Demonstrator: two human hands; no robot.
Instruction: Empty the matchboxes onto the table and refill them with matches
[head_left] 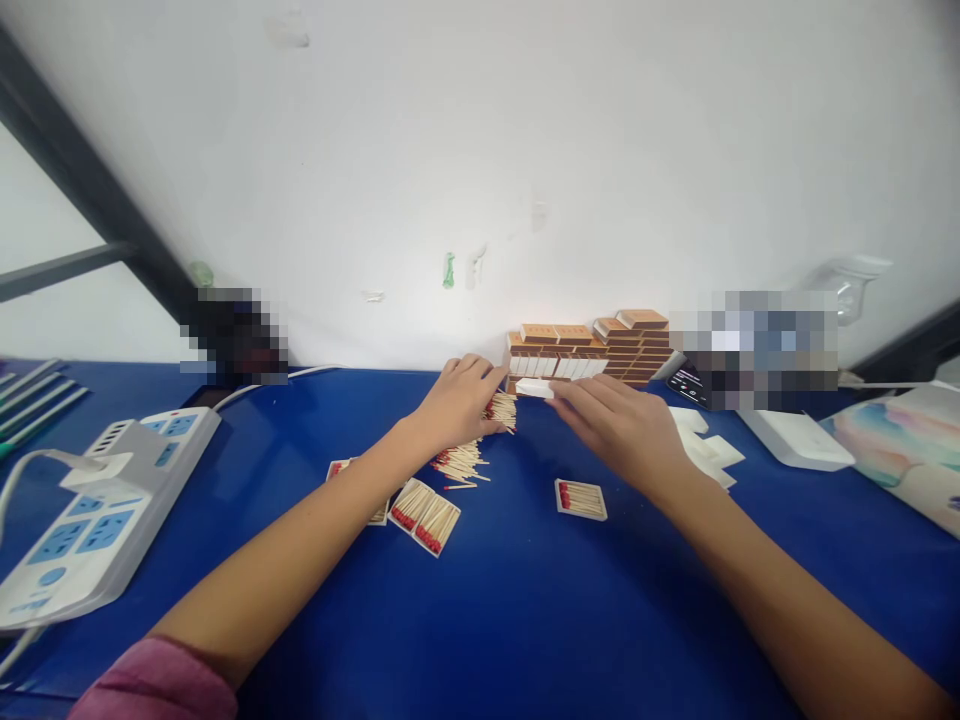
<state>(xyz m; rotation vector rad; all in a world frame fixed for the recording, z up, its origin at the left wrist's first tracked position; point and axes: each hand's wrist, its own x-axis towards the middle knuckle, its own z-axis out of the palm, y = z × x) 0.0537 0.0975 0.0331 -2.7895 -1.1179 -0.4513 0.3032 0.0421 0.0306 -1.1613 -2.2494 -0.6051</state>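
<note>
A bunch of matches [501, 408] is gripped between the thumb and fingers of my left hand [461, 402], just above a loose pile of matches [459, 463]. My right hand [619, 425] pinches a small white matchbox tray [534, 388] by its right end; its inside cannot be made out. Below the pile lie two filled matchbox trays [426, 517] side by side, red heads toward me. More filled trays [379, 515] are partly hidden behind my left forearm. One filled tray [580, 499] rests alone to the right, under my right hand.
Stacked matchboxes [637, 350] stand against the white wall. White pieces [709, 450] lie beyond my right forearm, near a phone [688, 385] and a white box [795, 440]. On the left sits a power strip [112, 510] with cables. The table [487, 630] is blue.
</note>
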